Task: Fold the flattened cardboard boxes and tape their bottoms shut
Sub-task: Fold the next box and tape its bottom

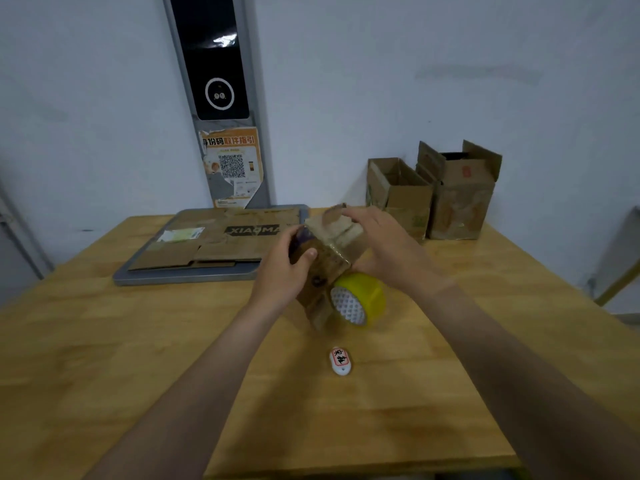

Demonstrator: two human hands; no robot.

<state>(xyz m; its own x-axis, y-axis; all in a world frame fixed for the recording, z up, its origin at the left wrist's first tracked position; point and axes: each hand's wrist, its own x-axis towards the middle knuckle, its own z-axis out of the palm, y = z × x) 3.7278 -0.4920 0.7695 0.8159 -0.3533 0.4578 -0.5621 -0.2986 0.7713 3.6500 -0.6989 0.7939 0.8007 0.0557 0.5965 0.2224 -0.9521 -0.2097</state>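
A small brown cardboard box [325, 268] is tilted above the table's middle, its flapped end turned up and away from me. My left hand [285, 271] grips its left side, thumb on the near face. My right hand [381, 244] lies over the upper end, fingers pressing on the flaps [337, 221]. A yellow tape roll [360, 299] with a white core sits just under the box, below my right wrist; whether my hand holds it is hidden. Flattened cardboard [221, 240] lies on a grey tray [180, 277] at the back left.
Two folded boxes [401, 192] [460, 199] stand open-topped at the back right by the wall. A small white tag with red and black characters [340, 361] lies on the wooden table [138, 341] near me. A grey post with a black panel [214, 64] rises behind the tray.
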